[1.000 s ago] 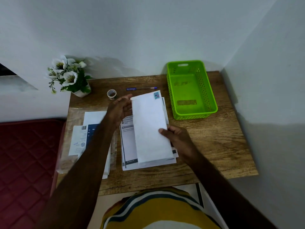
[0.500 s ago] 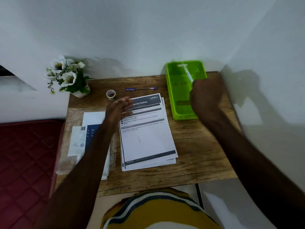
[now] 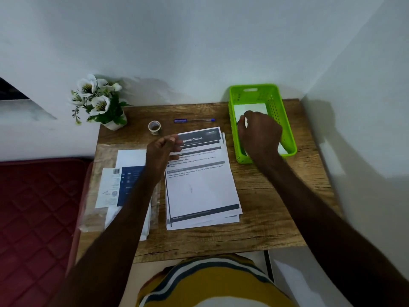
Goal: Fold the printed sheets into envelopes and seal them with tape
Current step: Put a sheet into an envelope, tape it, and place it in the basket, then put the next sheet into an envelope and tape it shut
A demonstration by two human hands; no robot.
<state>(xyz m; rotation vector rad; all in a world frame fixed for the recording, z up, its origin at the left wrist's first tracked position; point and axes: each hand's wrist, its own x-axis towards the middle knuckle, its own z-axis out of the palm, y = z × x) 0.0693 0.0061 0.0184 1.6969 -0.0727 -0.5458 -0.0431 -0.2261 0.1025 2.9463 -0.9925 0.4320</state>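
Right hand [image 3: 259, 132] curled over white envelope [image 3: 251, 109] inside green basket [image 3: 287, 131], apparently depositing it; left hand [image 3: 162, 149] loosely curled, empty, above printed sheets [image 3: 201, 187].

Envelope [image 3: 254, 108] gone from above printed sheets [image 3: 202, 187], now lying flat in green basket [image 3: 285, 129], under right hand [image 3: 259, 132] fingers. Right hand moved from envelope's lower edge over stack into basket. Left hand [image 3: 162, 149] let go of envelope's top corner, fingers now loosely curled over sheets' top-left corner, uncovering heading.
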